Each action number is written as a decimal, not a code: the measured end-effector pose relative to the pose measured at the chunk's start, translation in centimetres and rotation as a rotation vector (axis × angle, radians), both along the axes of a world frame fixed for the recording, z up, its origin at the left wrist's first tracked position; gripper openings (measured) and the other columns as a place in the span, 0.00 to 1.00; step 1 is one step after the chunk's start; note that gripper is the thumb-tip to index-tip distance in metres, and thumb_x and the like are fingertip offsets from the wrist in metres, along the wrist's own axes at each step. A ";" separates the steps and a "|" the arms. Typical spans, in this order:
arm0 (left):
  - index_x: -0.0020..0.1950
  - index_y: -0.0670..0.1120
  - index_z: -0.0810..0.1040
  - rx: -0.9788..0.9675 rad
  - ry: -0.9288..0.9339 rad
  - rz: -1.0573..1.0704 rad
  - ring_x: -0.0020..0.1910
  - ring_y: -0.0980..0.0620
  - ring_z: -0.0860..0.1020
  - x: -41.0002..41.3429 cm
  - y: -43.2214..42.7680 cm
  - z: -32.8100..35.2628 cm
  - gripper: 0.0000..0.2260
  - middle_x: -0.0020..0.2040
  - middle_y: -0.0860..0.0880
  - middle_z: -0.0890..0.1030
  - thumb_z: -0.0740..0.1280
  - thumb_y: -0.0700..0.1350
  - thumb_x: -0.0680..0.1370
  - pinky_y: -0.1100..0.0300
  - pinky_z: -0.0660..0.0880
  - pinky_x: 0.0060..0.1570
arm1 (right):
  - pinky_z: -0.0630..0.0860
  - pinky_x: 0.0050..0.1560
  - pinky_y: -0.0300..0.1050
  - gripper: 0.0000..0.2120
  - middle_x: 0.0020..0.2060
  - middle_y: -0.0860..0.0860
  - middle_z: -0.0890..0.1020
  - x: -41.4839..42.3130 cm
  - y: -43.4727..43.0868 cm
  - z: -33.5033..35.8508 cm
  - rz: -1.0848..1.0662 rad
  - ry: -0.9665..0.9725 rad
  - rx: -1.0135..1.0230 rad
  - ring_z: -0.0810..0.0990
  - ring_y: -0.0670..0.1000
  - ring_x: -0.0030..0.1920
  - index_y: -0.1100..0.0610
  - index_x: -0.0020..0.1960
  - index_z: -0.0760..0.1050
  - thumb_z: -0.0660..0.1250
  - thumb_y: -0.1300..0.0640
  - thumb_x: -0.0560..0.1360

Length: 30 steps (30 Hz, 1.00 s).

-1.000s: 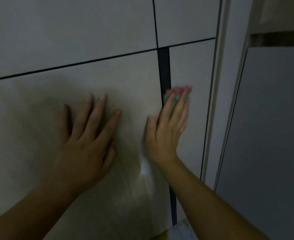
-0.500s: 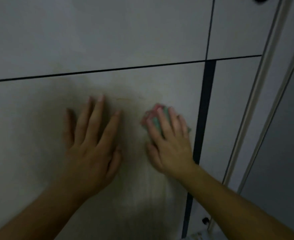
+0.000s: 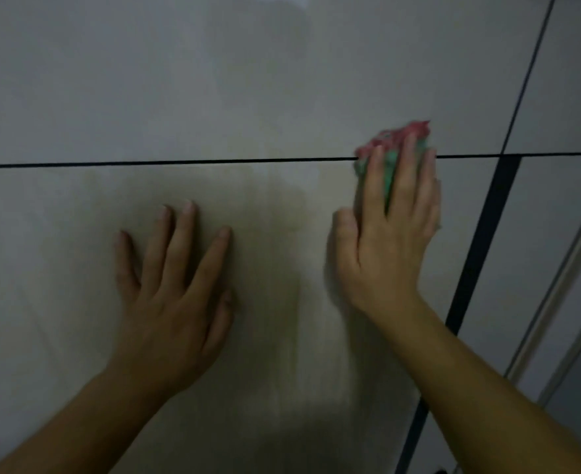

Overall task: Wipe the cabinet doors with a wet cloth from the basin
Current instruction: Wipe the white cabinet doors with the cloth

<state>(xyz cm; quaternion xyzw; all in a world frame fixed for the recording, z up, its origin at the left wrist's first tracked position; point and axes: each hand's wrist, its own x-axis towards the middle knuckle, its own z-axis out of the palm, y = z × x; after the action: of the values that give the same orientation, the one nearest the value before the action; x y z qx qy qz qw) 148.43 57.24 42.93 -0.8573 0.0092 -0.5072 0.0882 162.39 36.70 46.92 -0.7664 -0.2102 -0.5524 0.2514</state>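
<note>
A pale cabinet door fills the lower left of the view, with another door above it across a thin dark horizontal gap. My right hand presses a green and pink cloth flat against the doors with straight fingers, right over that gap. Only the cloth's top edge and a strip between my fingers show. My left hand rests flat on the lower door with its fingers spread. Faint damp streaks show on the door between and below my hands.
A dark vertical gap separates these doors from narrower doors on the right. Beyond them runs a pale frame edge. The basin is not in view.
My right hand has slid the cloth up and to the right, from the lower door onto the horizontal gap. My left hand has stayed flat in place. The view has shifted left.
</note>
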 end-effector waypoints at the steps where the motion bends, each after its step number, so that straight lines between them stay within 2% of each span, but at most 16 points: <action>1: 0.80 0.42 0.64 -0.006 -0.002 0.007 0.81 0.35 0.53 -0.2 0.3 -0.1 0.29 0.82 0.35 0.56 0.58 0.53 0.80 0.27 0.49 0.74 | 0.42 0.80 0.62 0.34 0.81 0.64 0.52 -0.8 1.2 0.2 -0.007 0.021 0.041 0.48 0.66 0.81 0.59 0.82 0.52 0.56 0.47 0.81; 2: 0.80 0.42 0.63 -0.015 -0.004 0.015 0.81 0.35 0.53 -0.3 0.5 -0.1 0.29 0.82 0.35 0.55 0.58 0.53 0.80 0.27 0.49 0.74 | 0.41 0.80 0.62 0.34 0.81 0.63 0.52 -1.6 2.3 -0.6 0.006 0.000 -0.028 0.47 0.65 0.81 0.57 0.82 0.53 0.58 0.47 0.80; 5: 0.81 0.43 0.61 -0.043 -0.014 0.042 0.81 0.35 0.52 -0.8 1.3 -0.1 0.30 0.82 0.35 0.55 0.58 0.54 0.80 0.27 0.49 0.74 | 0.42 0.81 0.57 0.35 0.82 0.54 0.52 -3.4 4.4 -5.2 0.147 -0.139 -0.478 0.45 0.60 0.82 0.50 0.82 0.55 0.63 0.45 0.79; 7: 0.81 0.43 0.61 -0.064 -0.027 0.048 0.82 0.35 0.51 -1.2 2.1 0.0 0.30 0.82 0.36 0.54 0.58 0.54 0.80 0.26 0.49 0.74 | 0.47 0.81 0.56 0.33 0.83 0.50 0.53 -3.3 3.7 -5.8 0.178 -0.199 -0.582 0.49 0.58 0.82 0.48 0.82 0.56 0.62 0.45 0.80; 9: 0.81 0.44 0.60 -0.083 -0.037 0.059 0.82 0.35 0.50 -1.5 2.9 0.0 0.30 0.82 0.35 0.54 0.57 0.54 0.81 0.26 0.50 0.73 | 0.48 0.81 0.56 0.32 0.81 0.51 0.53 -2.9 3.2 -3.6 0.164 -0.212 -0.522 0.53 0.60 0.82 0.48 0.82 0.56 0.61 0.47 0.81; 13: 0.82 0.46 0.57 -0.116 -0.045 0.074 0.82 0.36 0.47 -1.8 3.9 0.0 0.30 0.82 0.35 0.52 0.56 0.55 0.81 0.26 0.48 0.74 | 0.42 0.80 0.59 0.34 0.81 0.58 0.51 -3.0 4.8 1.6 0.057 -0.083 -0.169 0.50 0.65 0.81 0.55 0.82 0.53 0.59 0.46 0.81; 14: 0.82 0.46 0.57 -0.131 -0.046 0.078 0.82 0.36 0.47 -1.8 4.0 -0.1 0.30 0.82 0.35 0.52 0.56 0.55 0.81 0.26 0.48 0.74 | 0.41 0.80 0.60 0.35 0.82 0.58 0.51 -3.5 5.5 1.3 0.065 -0.090 -0.205 0.50 0.65 0.81 0.55 0.82 0.54 0.60 0.46 0.80; 17: 0.82 0.46 0.56 -0.154 -0.054 0.094 0.82 0.36 0.46 -2.0 4.2 -0.2 0.30 0.82 0.35 0.52 0.56 0.55 0.82 0.26 0.48 0.74 | 0.44 0.81 0.57 0.33 0.82 0.53 0.53 -4.3 6.1 -2.9 0.196 -0.227 -0.601 0.52 0.61 0.82 0.50 0.81 0.59 0.63 0.46 0.79; 19: 0.82 0.46 0.57 -0.178 -0.068 0.101 0.82 0.36 0.47 -2.2 4.5 -0.1 0.30 0.82 0.35 0.52 0.56 0.55 0.82 0.27 0.48 0.74 | 0.48 0.81 0.55 0.31 0.81 0.51 0.56 -4.0 5.4 -2.8 0.215 -0.285 -0.706 0.55 0.59 0.82 0.49 0.81 0.60 0.62 0.47 0.80; 24: 0.82 0.43 0.57 -0.220 -0.088 0.102 0.82 0.35 0.46 -2.5 5.6 0.2 0.31 0.83 0.35 0.49 0.56 0.55 0.82 0.28 0.47 0.75 | 0.44 0.80 0.60 0.33 0.82 0.59 0.55 -3.9 7.6 5.7 0.069 -0.160 -0.301 0.52 0.65 0.81 0.54 0.83 0.54 0.58 0.45 0.81; 25: 0.82 0.42 0.56 -0.236 -0.094 0.103 0.82 0.35 0.46 -2.6 5.9 0.1 0.32 0.83 0.35 0.49 0.56 0.55 0.82 0.28 0.47 0.75 | 0.44 0.80 0.61 0.34 0.82 0.60 0.54 -4.4 8.4 5.5 0.097 -0.174 -0.338 0.51 0.65 0.81 0.55 0.83 0.54 0.59 0.45 0.81; 28: 0.81 0.42 0.57 -0.258 -0.121 0.121 0.81 0.32 0.49 -3.2 7.2 -0.6 0.31 0.82 0.33 0.52 0.56 0.54 0.82 0.27 0.51 0.74 | 0.44 0.80 0.58 0.35 0.83 0.55 0.52 -5.5 9.2 -0.5 0.248 -0.289 -0.763 0.50 0.61 0.82 0.53 0.83 0.53 0.59 0.46 0.80; 30: 0.81 0.43 0.57 -0.274 -0.122 0.155 0.81 0.31 0.50 -3.8 8.1 -1.1 0.30 0.81 0.33 0.52 0.56 0.54 0.82 0.27 0.51 0.74 | 0.46 0.81 0.55 0.33 0.83 0.53 0.51 -5.3 8.2 -3.4 0.237 -0.337 -0.940 0.49 0.58 0.83 0.53 0.84 0.51 0.57 0.46 0.82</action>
<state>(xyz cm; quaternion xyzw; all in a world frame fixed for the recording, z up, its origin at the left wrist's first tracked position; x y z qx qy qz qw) 144.59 65.32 41.81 -0.8269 -0.1317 -0.5466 0.0099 157.11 44.94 43.52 -0.6678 -0.5590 -0.4819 -0.0967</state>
